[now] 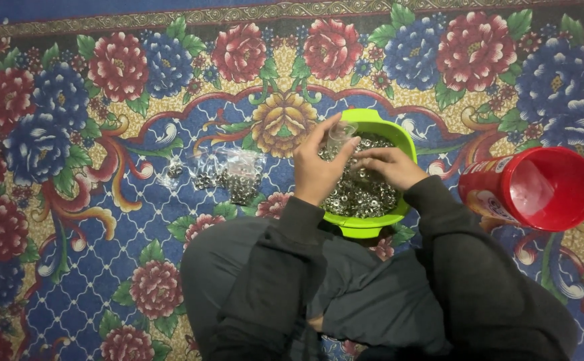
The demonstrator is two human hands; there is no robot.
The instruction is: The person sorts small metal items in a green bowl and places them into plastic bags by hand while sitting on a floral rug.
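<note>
A lime green bowl [372,122] full of small silver metal pieces [365,194] sits on the carpet in front of me. My left hand [318,167] is above the bowl's left side, holding a small clear plastic bag [340,136] between fingers and thumb. Over the pieces rests my right hand [389,166], its fingers curled down and touching them next to the bag. Whether those fingers pinch any piece is hidden.
Several small clear bags filled with metal pieces [228,175] lie on the flowered carpet [104,200] left of the bowl. A red plastic bucket [539,188] lies on its side at the right. My dark-clothed knees [372,301] fill the bottom centre.
</note>
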